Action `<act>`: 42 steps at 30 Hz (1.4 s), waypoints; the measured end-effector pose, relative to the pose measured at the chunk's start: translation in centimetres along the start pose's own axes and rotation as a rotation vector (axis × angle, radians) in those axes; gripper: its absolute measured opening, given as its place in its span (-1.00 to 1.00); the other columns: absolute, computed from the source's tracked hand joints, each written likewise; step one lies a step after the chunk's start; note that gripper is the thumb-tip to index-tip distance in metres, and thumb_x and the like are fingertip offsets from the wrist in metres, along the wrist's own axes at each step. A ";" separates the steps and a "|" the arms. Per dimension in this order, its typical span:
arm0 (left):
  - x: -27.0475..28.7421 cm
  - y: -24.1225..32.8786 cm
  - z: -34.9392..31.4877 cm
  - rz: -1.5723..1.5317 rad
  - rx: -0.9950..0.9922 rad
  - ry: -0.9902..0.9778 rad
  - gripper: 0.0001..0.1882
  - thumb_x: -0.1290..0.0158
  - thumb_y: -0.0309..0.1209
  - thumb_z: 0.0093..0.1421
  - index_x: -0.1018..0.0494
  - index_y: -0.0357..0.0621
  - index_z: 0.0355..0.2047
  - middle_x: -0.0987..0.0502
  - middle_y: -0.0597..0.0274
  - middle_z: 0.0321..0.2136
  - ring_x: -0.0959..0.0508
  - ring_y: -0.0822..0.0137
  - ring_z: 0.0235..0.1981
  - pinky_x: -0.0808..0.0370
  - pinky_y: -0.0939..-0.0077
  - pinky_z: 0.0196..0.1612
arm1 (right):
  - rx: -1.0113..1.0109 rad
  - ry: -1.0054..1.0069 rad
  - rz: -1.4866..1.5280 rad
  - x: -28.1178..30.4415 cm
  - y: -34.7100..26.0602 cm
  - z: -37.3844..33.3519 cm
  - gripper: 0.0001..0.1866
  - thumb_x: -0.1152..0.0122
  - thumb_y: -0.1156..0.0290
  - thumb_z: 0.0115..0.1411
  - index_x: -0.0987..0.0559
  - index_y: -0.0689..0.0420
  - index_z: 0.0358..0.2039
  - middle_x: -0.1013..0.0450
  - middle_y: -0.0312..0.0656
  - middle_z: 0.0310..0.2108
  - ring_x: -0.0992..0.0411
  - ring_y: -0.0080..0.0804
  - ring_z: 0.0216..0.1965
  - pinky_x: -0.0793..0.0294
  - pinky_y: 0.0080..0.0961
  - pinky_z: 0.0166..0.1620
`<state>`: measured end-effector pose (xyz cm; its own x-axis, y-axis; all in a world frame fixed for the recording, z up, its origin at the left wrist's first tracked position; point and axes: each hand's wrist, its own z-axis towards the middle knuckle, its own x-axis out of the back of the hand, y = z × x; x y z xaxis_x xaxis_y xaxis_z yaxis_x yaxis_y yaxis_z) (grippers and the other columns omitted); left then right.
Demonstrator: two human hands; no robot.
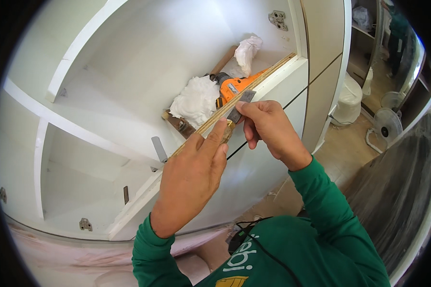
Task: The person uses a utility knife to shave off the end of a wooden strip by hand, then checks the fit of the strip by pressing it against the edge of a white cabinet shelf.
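Note:
My left hand is closed around the wooden handle of a chisel, its index finger stretched toward the brass collar. The chisel has a flat dark-grey blade pointing up and to the right. My right hand pinches the blade between thumb and fingers. Both hands are over the front edge of a white cabinet, close to a bare wood strip running along that edge. The tip of the blade overlaps this strip in view; whether it touches cannot be told.
Inside the cabinet lie an orange power tool, crumpled white material and a brown wooden handle. A metal hinge is fixed to the inner wall. White dividers cross the left. A fan stands on the floor at right.

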<state>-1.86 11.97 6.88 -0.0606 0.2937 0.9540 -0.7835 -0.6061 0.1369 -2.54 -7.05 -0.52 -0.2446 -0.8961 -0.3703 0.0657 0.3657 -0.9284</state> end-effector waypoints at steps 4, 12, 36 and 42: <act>0.4 -0.2 0.4 -0.064 -0.009 -0.019 -0.54 -0.03 -0.39 0.39 -0.40 -0.11 0.28 -0.46 0.01 -0.40 -0.50 0.06 -0.48 -0.47 0.21 -0.36 | 0.023 0.028 0.027 -0.3 0.3 0.2 -0.57 -0.09 0.17 0.38 -0.54 0.26 -0.50 -0.39 -0.24 -0.73 -0.32 -0.51 -0.76 -0.31 -0.58 -0.64; -0.5 -1.3 -0.1 -0.117 -0.002 -0.031 -0.52 -0.03 -0.41 0.39 -0.38 -0.08 0.30 -0.49 -0.01 -0.32 -0.52 0.05 -0.47 -0.49 0.19 -0.37 | 0.107 0.115 -0.095 -1.1 1.3 0.1 -0.54 -0.08 0.15 0.37 -0.55 0.30 -0.52 -0.40 -0.23 -0.75 -0.37 -0.51 -0.72 -0.32 -0.55 -0.55; 0.2 -1.0 0.9 -0.014 -0.060 -0.061 -0.48 -0.05 -0.44 0.36 -0.35 0.00 0.33 -0.41 0.08 -0.37 -0.48 0.05 -0.52 -0.44 0.18 -0.46 | 0.147 0.155 0.037 -1.1 2.0 0.3 -0.50 -0.07 0.13 0.41 -0.53 0.27 -0.55 -0.39 -0.23 -0.76 -0.42 -0.50 -0.71 -0.32 -0.57 -0.56; 0.1 -1.1 1.5 -0.067 -0.099 -0.042 -0.50 -0.05 -0.44 0.36 -0.38 -0.03 0.31 -0.41 0.08 -0.38 -0.45 0.07 -0.56 -0.43 0.20 -0.49 | 0.149 0.168 0.087 -1.4 2.0 0.4 -0.50 -0.05 0.15 0.42 -0.52 0.26 -0.57 -0.37 -0.24 -0.75 -0.41 -0.49 -0.71 -0.33 -0.55 -0.56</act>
<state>-0.05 11.56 7.18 0.0184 0.2988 0.9541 -0.8421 -0.5098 0.1759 -1.65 -5.19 -1.91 -0.3887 -0.8036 -0.4508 0.2328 0.3877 -0.8919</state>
